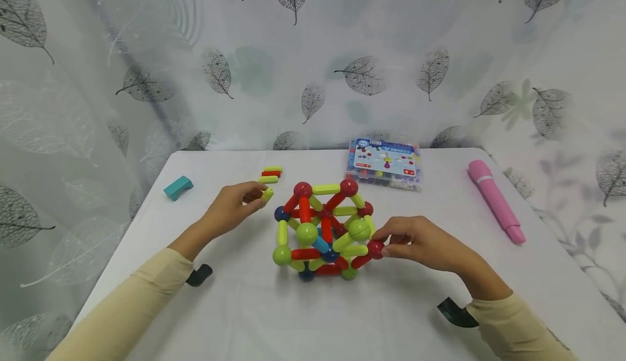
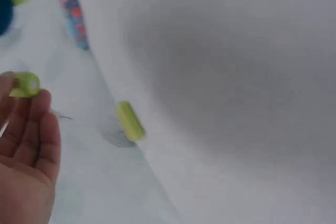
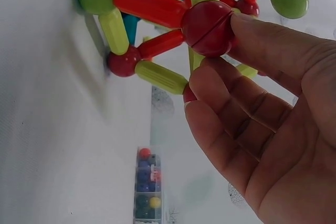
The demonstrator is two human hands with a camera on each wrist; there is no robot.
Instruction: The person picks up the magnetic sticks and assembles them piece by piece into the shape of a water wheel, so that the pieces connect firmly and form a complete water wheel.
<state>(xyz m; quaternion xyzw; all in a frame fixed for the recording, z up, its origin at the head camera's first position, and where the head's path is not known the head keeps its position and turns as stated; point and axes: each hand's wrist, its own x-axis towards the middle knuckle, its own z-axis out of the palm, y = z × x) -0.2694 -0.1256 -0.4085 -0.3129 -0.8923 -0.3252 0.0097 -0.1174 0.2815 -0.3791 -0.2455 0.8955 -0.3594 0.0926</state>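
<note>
A framework of magnetic rods and balls (image 1: 326, 230), in red, yellow-green and blue, stands mid-table. On its left, my left hand (image 1: 231, 209) holds a yellow-green magnetic rod (image 1: 267, 194) between thumb and fingers, apart from the framework; the rod's round end (image 2: 32, 84) shows in the left wrist view. My right hand (image 1: 430, 244) pinches a red ball (image 1: 375, 249) at the framework's right side. Seen from the right wrist, the thumb lies on one side of that red ball (image 3: 209, 29) and the fingers curl beneath, with rods joined to it.
Loose yellow-green (image 1: 268, 179) and red rods (image 1: 272, 174) lie behind the left hand. A clear box of parts (image 1: 383, 160) with a printed label sits at the back. A teal block (image 1: 178, 188) lies far left, a pink marker-shaped stick (image 1: 496, 200) right. A leaf-print curtain (image 1: 293, 78) hangs behind.
</note>
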